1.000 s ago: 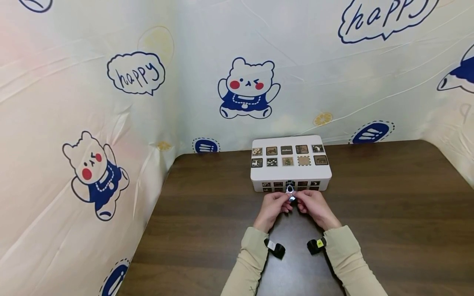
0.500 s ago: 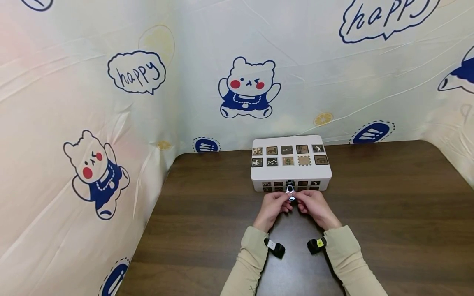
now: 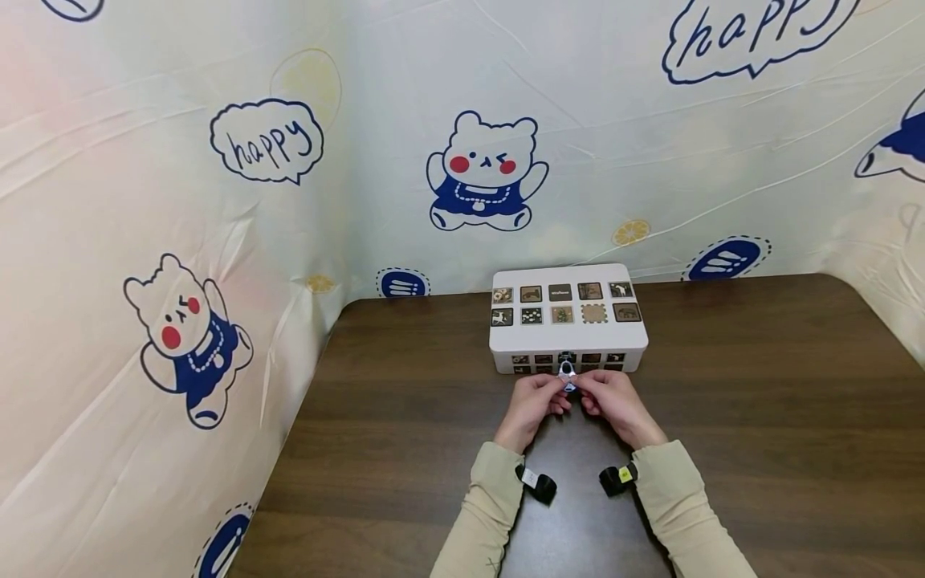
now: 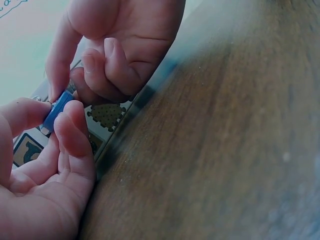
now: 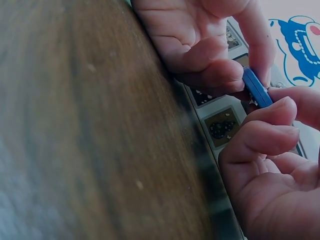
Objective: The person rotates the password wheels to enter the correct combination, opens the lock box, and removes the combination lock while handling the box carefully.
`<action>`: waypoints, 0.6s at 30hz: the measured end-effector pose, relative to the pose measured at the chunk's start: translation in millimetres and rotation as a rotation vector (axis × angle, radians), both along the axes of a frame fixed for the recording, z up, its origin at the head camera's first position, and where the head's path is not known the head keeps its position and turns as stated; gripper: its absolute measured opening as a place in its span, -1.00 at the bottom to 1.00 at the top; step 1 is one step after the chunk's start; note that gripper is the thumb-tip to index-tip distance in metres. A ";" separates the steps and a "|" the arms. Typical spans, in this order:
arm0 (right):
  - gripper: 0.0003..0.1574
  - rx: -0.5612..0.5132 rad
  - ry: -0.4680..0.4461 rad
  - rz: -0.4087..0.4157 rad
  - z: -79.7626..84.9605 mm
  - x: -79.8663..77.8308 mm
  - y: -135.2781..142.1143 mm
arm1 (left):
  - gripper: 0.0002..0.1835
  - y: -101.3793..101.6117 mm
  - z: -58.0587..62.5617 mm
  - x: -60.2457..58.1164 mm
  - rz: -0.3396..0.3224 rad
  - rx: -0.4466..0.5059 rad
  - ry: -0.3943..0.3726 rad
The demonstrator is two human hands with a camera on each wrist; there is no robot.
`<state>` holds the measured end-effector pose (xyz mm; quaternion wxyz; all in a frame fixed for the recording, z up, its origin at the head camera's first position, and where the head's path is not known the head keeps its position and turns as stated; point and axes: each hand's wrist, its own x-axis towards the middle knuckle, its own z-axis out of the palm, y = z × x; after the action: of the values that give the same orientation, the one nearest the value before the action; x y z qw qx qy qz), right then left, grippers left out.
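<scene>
A small padlock (image 3: 567,377), silvery with a blue body (image 4: 57,110), is at the front latch (image 3: 567,359) of a white box (image 3: 567,337). Little square pictures cover the box's lid and front. From the left side, my left hand (image 3: 531,405) pinches the padlock between thumb and fingers. My right hand (image 3: 614,405) pinches it from the opposite side, its fingertips close to the left ones. In the right wrist view the blue edge of the padlock (image 5: 257,88) shows between both hands; the fingers hide much of the rest.
The box stands on a dark wooden table (image 3: 405,449) near its back edge. Behind it hangs a pale curtain (image 3: 592,144) printed with bears and lettering. Each wrist wears a black strapped camera (image 3: 538,486), over light sleeves.
</scene>
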<state>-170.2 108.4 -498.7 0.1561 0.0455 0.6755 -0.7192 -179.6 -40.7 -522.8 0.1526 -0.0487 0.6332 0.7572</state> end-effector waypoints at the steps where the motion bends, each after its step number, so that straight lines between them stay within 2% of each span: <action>1: -0.65 0.003 0.003 0.001 0.2 -0.1 0.1 | -0.83 0.0 -0.4 -0.3 -0.001 -0.001 0.002; 12: -0.70 0.018 0.018 0.003 -2.1 -1.2 1.0 | -0.77 0.7 -4.6 -1.5 0.010 -0.001 0.000; 18: -0.73 0.009 0.000 -0.014 -2.6 -2.4 0.8 | -0.81 0.7 -5.1 -2.2 0.002 0.012 0.002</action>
<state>-172.6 109.3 -501.3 0.1508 0.0509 0.6784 -0.7172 -181.8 -40.0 -527.9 0.1514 -0.0479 0.6289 0.7611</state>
